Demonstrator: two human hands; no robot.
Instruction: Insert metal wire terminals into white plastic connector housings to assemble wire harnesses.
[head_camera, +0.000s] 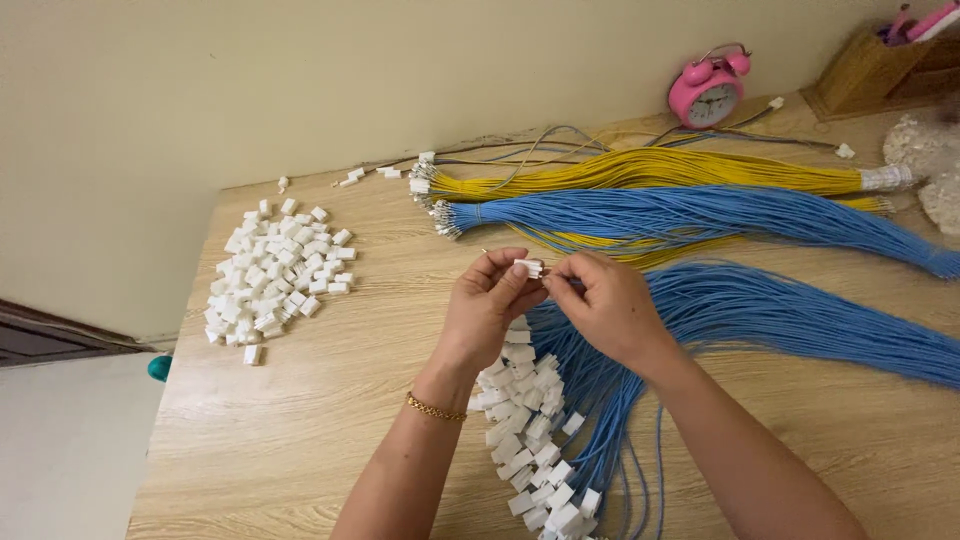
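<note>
My left hand (487, 302) pinches a small white plastic connector (528, 267) between thumb and fingers. My right hand (608, 305) meets it from the right, fingertips closed on the end of a thin blue wire at the connector. Below my hands lies a bundle of blue wires (600, 400) whose ends carry white connectors (528, 430), heaped in a strip toward the near edge. A gold bracelet sits on my left wrist.
A pile of loose white connectors (275, 275) lies at the left of the wooden table (300, 430). Yellow wire bundles (650, 172) and blue wire bundles (700, 212) stretch across the back. A pink alarm clock (708, 88) and a wooden holder (880, 65) stand by the wall.
</note>
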